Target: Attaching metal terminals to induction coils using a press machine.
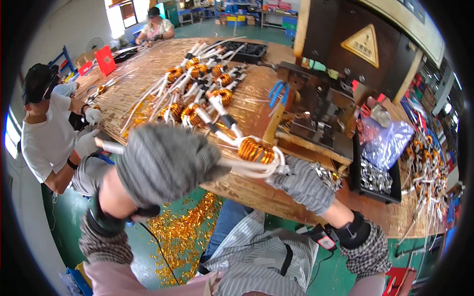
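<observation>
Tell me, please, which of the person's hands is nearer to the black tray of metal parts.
Right. The right hand is left of the black tray; the left hand is farther left, beyond the coil between both hands.

Left fingers in a blur

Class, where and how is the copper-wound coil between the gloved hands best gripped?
Probably around its rounded copper winding, from above: its upper side lies exposed, while white leads bunch along its near side, running to the left hand.
</observation>
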`<state>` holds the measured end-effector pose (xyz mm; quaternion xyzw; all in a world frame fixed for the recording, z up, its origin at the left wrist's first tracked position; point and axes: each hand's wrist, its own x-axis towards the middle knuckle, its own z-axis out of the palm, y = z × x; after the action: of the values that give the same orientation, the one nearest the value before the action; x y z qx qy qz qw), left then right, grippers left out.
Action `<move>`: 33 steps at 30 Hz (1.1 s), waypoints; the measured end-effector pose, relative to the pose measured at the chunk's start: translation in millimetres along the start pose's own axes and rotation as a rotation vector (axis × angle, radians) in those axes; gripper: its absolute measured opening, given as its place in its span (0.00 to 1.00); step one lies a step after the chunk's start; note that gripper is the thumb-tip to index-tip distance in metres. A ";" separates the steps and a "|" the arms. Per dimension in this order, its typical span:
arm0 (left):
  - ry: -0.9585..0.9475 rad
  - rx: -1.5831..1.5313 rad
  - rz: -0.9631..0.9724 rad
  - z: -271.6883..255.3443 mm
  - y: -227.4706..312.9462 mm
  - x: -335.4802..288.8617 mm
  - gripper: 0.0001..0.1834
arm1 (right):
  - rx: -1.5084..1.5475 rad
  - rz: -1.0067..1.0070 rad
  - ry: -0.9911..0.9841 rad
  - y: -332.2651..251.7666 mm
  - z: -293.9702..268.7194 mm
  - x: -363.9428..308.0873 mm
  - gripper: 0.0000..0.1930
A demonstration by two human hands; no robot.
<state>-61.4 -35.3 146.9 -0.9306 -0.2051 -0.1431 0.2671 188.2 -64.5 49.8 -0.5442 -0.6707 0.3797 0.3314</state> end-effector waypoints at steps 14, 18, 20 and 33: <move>0.611 0.153 0.885 47.1 59.2 91.8 0.22 | -0.099 -0.448 -0.169 89.0 7.8 -9.9 0.17; 0.431 -0.144 0.740 103.9 96.2 20.0 0.13 | -0.122 0.167 -0.398 70.1 23.5 15.8 0.18; 0.316 -0.315 0.704 123.7 88.1 15.1 0.10 | -0.488 -0.142 -0.370 118.7 23.6 15.6 0.17; 0.173 -2.293 -1.163 183.4 40.0 -67.6 0.24 | -0.145 -0.078 -0.413 173.2 16.8 -27.3 0.22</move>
<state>-73.4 15.0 -45.7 -0.3896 -0.3210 -0.3910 -0.7696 261.8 -73.2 -110.0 -0.4511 -0.7702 0.4209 0.1616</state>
